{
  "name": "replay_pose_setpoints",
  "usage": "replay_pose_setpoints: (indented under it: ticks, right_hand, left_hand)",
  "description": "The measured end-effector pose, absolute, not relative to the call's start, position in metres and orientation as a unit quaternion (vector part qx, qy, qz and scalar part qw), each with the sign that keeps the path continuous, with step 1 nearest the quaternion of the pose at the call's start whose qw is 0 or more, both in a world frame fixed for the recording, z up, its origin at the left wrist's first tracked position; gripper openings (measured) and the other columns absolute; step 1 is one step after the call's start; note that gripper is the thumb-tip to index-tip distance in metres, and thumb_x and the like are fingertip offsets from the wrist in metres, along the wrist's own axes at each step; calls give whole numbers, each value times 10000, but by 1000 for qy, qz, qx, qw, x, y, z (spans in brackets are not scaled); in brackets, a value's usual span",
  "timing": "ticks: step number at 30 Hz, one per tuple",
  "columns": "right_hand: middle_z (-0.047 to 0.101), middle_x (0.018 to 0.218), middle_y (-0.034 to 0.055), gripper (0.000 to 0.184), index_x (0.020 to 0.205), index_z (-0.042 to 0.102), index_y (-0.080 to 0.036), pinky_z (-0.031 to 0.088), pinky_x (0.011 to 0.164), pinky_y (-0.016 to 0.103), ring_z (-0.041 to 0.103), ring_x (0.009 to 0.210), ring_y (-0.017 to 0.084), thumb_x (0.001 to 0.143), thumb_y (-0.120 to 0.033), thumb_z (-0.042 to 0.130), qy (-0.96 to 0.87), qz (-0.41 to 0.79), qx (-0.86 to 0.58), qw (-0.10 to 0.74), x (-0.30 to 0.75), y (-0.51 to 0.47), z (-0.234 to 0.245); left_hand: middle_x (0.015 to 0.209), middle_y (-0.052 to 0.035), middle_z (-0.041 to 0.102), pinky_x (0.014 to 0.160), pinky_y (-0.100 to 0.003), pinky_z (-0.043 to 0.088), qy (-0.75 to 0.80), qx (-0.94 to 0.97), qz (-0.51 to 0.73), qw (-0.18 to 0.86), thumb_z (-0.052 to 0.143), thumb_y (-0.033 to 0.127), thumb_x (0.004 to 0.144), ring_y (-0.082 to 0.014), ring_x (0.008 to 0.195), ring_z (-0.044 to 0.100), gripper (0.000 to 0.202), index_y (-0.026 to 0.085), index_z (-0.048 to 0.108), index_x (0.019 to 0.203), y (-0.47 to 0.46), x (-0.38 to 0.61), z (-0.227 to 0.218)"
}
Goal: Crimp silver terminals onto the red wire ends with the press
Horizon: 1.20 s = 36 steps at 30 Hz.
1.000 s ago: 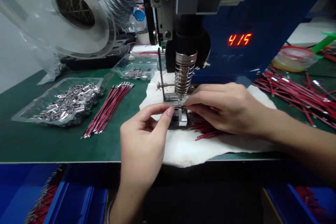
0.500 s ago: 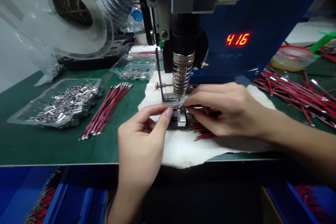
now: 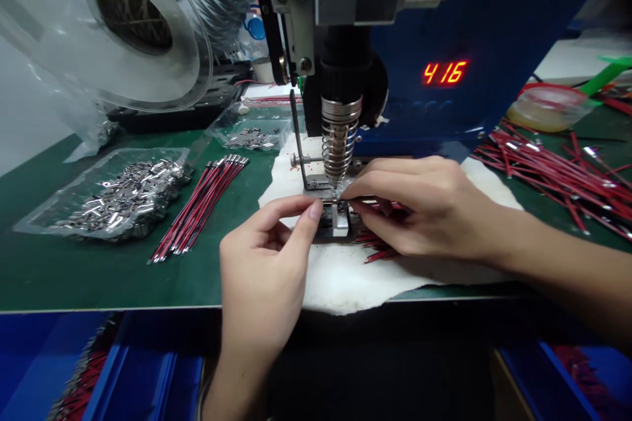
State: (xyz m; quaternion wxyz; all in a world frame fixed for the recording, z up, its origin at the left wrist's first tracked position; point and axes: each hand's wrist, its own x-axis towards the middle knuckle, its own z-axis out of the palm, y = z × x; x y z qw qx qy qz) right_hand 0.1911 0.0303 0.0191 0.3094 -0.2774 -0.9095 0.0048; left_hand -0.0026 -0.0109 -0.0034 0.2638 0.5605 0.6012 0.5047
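Observation:
Beneath the spring-wrapped tip [image 3: 340,135] of a soldering machine, my two hands meet over a small metal fixture [image 3: 340,220]. My left hand [image 3: 269,260] pinches a small metal part [image 3: 328,200] between thumb and forefinger, mostly covered by the fingertips. From the other side, my right hand [image 3: 424,204] is closed in a pinch on a thin wire, largely hidden by its fingers. The ends of these two pieces come together at the fixture, right under the tip. Red and black wires [image 3: 378,247] lie on the white cloth [image 3: 340,283] below my right hand.
Left on the green table [image 3: 59,276] are a clear tray [image 3: 37,220] of metal parts and a wire bundle [image 3: 200,207]. A smaller tray [image 3: 222,125] stands behind. Piled wires [image 3: 557,177] and a tub [image 3: 548,108] lie right. The machine's blue housing [image 3: 494,13] displays 416.
Both hands keep their pinches at the fixture. The whole view has shifted very slightly, with the machine appearing a little further left; otherwise hardly anything differs.

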Motion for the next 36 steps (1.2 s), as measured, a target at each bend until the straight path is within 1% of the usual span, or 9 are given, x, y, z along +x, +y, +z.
replay_pose_setpoints:
  ticks: [4, 10, 19, 25, 32, 36]
  right_hand:
    - [665, 864, 45, 198, 987, 627, -177, 445, 621, 262, 598, 723, 147, 849, -78, 525, -909, 7, -275, 313, 191, 30, 20]
    - [665, 867, 42, 202, 998, 628, -195, 449, 624, 266, 606, 730, 154, 853, -93, 531, -909, 15, -277, 311, 191, 30, 19]
    - [669, 873, 57, 194, 995, 655, -141, 451, 644, 252, 615, 744, 146, 840, -77, 559, -908, 17, -276, 314, 191, 30, 20]
    - [683, 881, 64, 154, 988, 667, -134, 460, 658, 239, 625, 754, 140, 894, -102, 549, -910, 21, -263, 320, 192, 34, 18]
    - [696, 880, 70, 165, 966, 696, -126, 466, 672, 238, 632, 749, 139, 906, -97, 546, -908, 67, -278, 305, 194, 35, 24]
    - [697, 888, 74, 178, 981, 709, -105, 465, 682, 235, 627, 752, 136, 913, -114, 545, -906, 95, -287, 296, 193, 36, 25]
  left_hand:
    - [661, 17, 669, 463, -175, 381, 602, 559, 507, 262, 727, 410, 796, -84, 519, 490, 187, 243, 771, 868, -12, -3, -3]
    - [670, 14, 674, 473, -182, 387, 598, 563, 505, 264, 718, 407, 805, -90, 532, 508, 188, 244, 768, 883, -11, -3, -5]
    - [654, 22, 668, 457, -163, 381, 596, 560, 513, 262, 728, 410, 796, -72, 513, 492, 186, 243, 771, 865, -11, -2, -5]
    - [700, 13, 700, 467, -159, 397, 593, 563, 516, 253, 726, 398, 798, -83, 550, 549, 180, 241, 775, 870, -11, -3, -6]
    - [715, 8, 711, 458, -155, 401, 597, 559, 518, 251, 737, 403, 784, -89, 563, 573, 181, 243, 780, 856, -11, -3, -7]
    - [704, 8, 705, 457, -154, 402, 597, 561, 516, 251, 734, 401, 787, -85, 552, 561, 185, 235, 779, 855, -10, -3, -6]
